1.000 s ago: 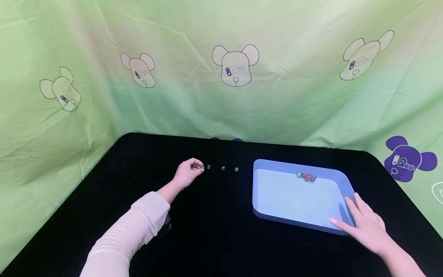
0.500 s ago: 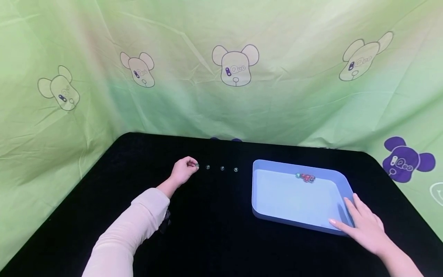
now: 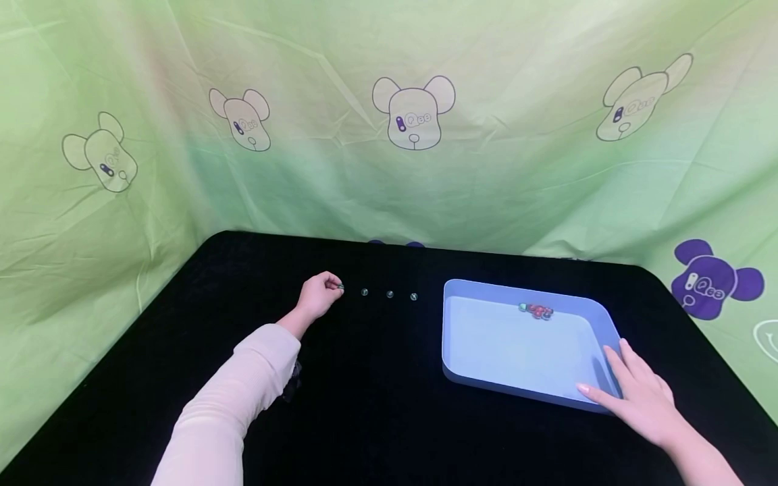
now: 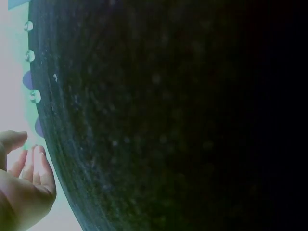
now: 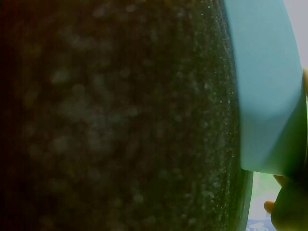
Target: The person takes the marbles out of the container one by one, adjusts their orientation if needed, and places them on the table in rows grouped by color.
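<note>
At the left end of a row of clear glass marbles, my left hand pinches another small greenish glass marble between thumb and fingertips, low over the black table. Three marbles lie spaced out to its right: the nearest marble, a middle marble and a far marble. My right hand rests on the near right corner of a shallow blue tray, fingers extended over its rim. Inside the tray, several red marbles cluster beside a green marble along the back wall.
A black cloth-like surface covers the table. Behind it hangs a green curtain printed with bear heads. Part of a dark object shows beneath the left sleeve.
My left hand has shifted slightly left, away from the nearest marble in the row, with the pinched marble between its fingers. The right hand and the tray stay in place.
</note>
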`<control>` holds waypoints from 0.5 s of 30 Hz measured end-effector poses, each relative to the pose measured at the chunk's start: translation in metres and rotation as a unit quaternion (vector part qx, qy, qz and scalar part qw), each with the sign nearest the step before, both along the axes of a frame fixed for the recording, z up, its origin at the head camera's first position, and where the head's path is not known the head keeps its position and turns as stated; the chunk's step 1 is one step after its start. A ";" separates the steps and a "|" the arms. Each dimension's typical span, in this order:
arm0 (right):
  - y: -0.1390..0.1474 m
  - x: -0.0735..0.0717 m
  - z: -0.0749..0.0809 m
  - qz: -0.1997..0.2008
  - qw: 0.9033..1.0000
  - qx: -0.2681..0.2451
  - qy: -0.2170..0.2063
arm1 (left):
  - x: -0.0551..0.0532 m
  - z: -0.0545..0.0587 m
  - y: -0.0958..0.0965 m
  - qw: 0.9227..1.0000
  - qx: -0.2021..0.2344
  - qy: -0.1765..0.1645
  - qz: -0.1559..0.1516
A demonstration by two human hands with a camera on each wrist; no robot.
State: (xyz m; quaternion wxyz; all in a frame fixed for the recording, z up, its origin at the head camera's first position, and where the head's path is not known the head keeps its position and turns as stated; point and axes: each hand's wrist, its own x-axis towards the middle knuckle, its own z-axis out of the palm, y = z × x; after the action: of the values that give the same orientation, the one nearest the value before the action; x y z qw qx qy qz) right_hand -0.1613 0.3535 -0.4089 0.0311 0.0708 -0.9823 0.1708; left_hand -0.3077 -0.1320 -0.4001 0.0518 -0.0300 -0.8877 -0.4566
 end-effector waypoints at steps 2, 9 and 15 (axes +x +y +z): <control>0.000 0.000 0.000 0.000 1.000 0.001 0.000 | -0.011 -0.015 -0.006 1.000 0.012 0.021 -0.013; 0.001 0.000 -0.001 0.000 1.000 0.003 -0.002 | -0.091 -0.113 -0.031 0.998 -0.014 0.058 -0.030; 0.002 0.000 -0.002 0.000 1.000 0.003 0.000 | -0.156 -0.194 -0.048 0.995 -0.046 0.074 -0.039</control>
State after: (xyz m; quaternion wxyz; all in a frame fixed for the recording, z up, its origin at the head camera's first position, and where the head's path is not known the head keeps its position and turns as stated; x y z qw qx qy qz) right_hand -0.1616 0.3554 -0.4106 0.0306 0.0713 -0.9827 0.1682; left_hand -0.4639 -0.1800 -0.5938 0.0983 -0.1004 -0.8995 -0.4136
